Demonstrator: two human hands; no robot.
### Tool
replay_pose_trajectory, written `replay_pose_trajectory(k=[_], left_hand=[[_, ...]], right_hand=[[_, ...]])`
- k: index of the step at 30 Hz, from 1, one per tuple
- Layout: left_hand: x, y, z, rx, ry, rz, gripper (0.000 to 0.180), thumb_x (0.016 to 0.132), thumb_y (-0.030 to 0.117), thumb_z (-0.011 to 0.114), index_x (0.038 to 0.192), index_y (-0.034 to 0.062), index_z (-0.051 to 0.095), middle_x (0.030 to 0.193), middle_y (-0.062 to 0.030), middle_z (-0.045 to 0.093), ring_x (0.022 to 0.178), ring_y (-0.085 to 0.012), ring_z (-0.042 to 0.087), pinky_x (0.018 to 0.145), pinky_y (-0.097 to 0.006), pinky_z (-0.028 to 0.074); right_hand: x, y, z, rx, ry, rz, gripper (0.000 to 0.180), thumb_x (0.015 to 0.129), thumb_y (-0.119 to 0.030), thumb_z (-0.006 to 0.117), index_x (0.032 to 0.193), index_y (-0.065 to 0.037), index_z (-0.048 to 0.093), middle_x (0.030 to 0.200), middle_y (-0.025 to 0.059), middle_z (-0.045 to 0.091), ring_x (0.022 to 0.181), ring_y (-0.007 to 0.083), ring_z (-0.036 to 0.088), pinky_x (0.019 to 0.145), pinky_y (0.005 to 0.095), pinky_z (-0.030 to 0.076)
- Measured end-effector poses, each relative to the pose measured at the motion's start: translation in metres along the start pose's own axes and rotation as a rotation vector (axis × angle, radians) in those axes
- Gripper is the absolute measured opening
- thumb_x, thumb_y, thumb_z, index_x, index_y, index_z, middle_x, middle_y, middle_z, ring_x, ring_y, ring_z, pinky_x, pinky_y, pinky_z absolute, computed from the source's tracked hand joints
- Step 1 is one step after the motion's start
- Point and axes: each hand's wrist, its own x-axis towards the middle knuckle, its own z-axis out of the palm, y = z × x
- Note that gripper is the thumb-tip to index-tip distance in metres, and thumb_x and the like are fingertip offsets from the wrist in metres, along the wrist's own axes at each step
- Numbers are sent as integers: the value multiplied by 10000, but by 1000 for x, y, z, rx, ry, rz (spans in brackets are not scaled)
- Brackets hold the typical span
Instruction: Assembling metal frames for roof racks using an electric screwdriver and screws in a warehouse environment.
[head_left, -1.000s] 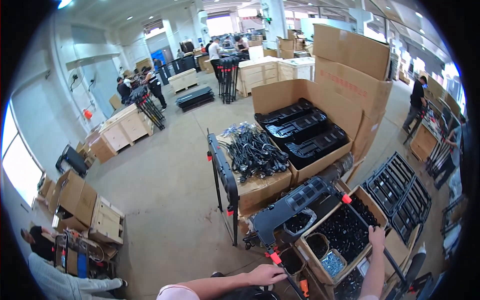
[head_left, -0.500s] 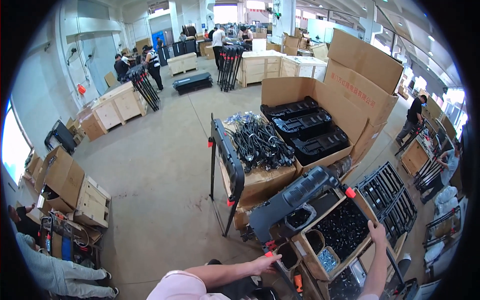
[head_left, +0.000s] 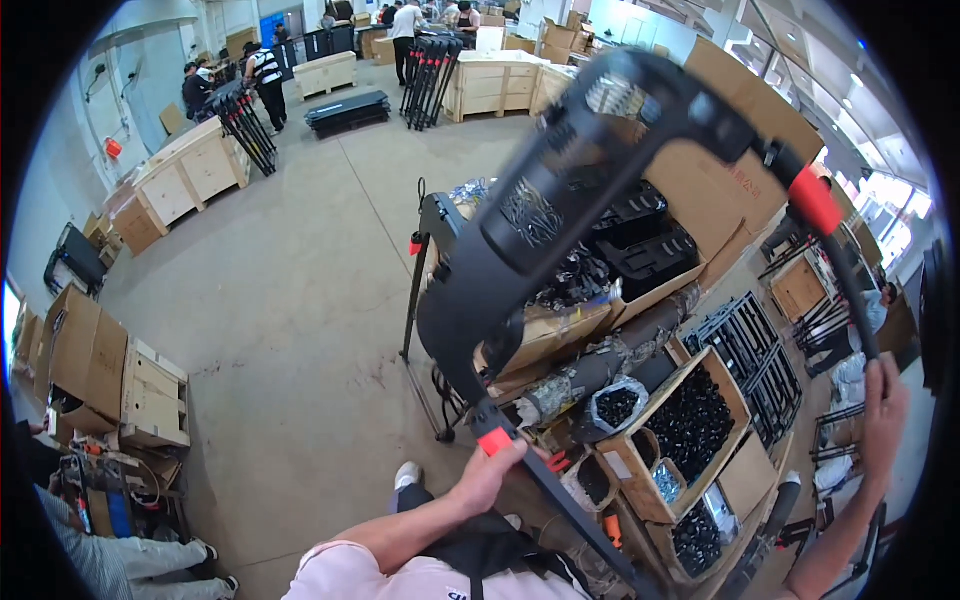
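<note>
Black frame point(head_left: 475, 275) – held tilted in mid-air before the person, partly in front of the open cardboard carton point(head_left: 715, 208). Left hand point(head_left: 485, 475): fingers closed around one leg at the red collar point(head_left: 494, 440). Right hand point(head_left: 884, 395): fingers wrapped around the opposite leg – well below its red collar.

A: What'd the L hand point(head_left: 484, 479) have?
B: One leg of a blk U-shaped frame point(head_left: 458, 296), gripped by a red collar point(head_left: 494, 441). R hand point(head_left: 884, 400) had the other leg, below the 2nd collar point(head_left: 816, 203).
A: Frame pos.?
B: Tilted, up in front of a cardboard box point(head_left: 664, 296) w/ blk moulded panels point(head_left: 655, 256). Top was blurred.
A: Stuff nearby?
B: Open box point(head_left: 630, 490) w/ small blk parts point(head_left: 695, 425) lay betw. the hands, plus a plastic bag point(head_left: 600, 424) of blk pcs just beside.
</note>
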Motion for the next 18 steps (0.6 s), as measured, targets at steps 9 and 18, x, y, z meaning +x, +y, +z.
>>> replay_pose_trajectory(k=[9,18], left_hand=[[54,219,-126,-25,271,338,327,1037,318,496,1136,17,579,887,-166,695,806,-310,708,795,-474,593],[107,375,-258,243,358,540,343,1034,308,577,1151,-11,630,893,-140,722,808,-246,725,766,-388,581]], right_hand=[[62,-250,-48,362,-262,322,452,1130,-316,559,1480,-31,586,865,-13,590,657,35,456,575,218,347],[36,-421,17,836,-474,341,373,991,-69,656,1333,17,533,1053,76,646,784,104,574,718,262,489]])
